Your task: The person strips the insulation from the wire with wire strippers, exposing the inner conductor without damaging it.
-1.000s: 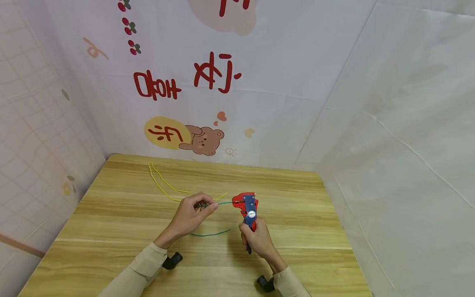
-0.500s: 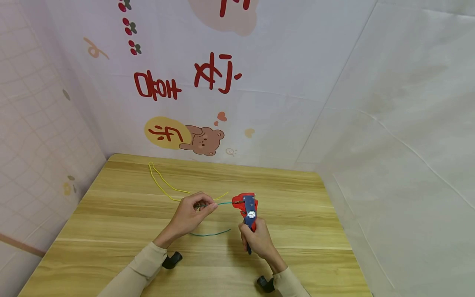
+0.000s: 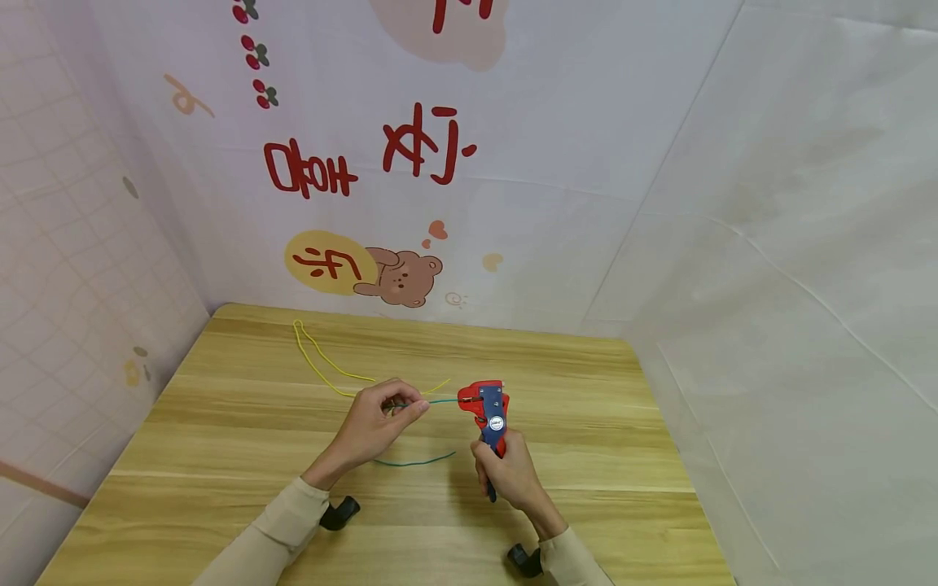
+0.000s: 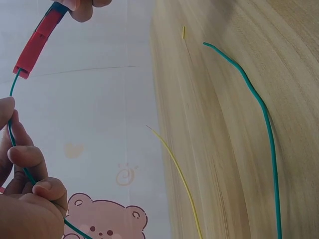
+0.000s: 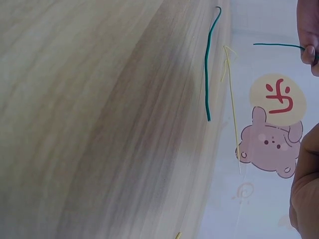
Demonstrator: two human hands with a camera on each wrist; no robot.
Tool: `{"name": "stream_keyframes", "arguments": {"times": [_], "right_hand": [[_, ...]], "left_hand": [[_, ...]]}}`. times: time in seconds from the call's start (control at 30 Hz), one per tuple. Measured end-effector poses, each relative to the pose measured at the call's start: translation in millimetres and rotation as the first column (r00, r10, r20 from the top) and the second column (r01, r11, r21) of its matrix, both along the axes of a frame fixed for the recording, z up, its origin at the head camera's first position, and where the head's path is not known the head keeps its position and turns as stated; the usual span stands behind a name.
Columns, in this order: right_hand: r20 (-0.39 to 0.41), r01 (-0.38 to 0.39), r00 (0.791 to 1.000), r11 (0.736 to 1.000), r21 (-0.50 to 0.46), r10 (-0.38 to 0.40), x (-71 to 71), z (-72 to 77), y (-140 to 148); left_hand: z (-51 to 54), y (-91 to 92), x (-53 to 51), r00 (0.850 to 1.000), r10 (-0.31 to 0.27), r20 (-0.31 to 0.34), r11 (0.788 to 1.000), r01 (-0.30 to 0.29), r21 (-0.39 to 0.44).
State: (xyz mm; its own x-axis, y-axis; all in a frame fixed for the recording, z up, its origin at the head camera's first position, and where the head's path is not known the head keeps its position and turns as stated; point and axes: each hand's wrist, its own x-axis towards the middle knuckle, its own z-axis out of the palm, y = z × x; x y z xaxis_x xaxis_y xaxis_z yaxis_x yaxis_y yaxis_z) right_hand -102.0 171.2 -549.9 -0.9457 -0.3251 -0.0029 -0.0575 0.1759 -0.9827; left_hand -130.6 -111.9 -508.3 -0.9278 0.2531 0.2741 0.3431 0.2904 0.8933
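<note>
My left hand [image 3: 379, 421] pinches a green wire [image 3: 444, 400] between thumb and fingers. The wire runs right into the red head of a red and blue wire tool [image 3: 493, 413], whose handles my right hand [image 3: 510, 472] grips from below. In the left wrist view, the green wire [image 4: 13, 84] enters the end of the red tool [image 4: 37, 45] and passes along the curled fingers of my left hand [image 4: 30, 179]. The right wrist view shows part of my right hand [image 5: 306, 186] at its edge, with the tool out of sight.
A yellow wire [image 3: 317, 373] lies bent on the wooden table [image 3: 586, 391], behind my left hand. Another stretch of green wire [image 3: 418, 464] lies in front of it. A short yellow piece [image 4: 183, 33] is also on the table. A printed cloth wall [image 3: 542, 244] stands behind.
</note>
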Motion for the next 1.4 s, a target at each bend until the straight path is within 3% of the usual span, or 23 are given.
{"name": "stream_keyframes", "arguments": {"times": [1.4], "right_hand": [[0.023, -0.007, 1.0, 1.0, 0.0, 0.007, 0.3, 4.5, 0.0]], "left_hand": [[0.8, -4.1, 0.0, 1.0, -0.024, 0.007, 0.999, 0.024, 0.027]]}}
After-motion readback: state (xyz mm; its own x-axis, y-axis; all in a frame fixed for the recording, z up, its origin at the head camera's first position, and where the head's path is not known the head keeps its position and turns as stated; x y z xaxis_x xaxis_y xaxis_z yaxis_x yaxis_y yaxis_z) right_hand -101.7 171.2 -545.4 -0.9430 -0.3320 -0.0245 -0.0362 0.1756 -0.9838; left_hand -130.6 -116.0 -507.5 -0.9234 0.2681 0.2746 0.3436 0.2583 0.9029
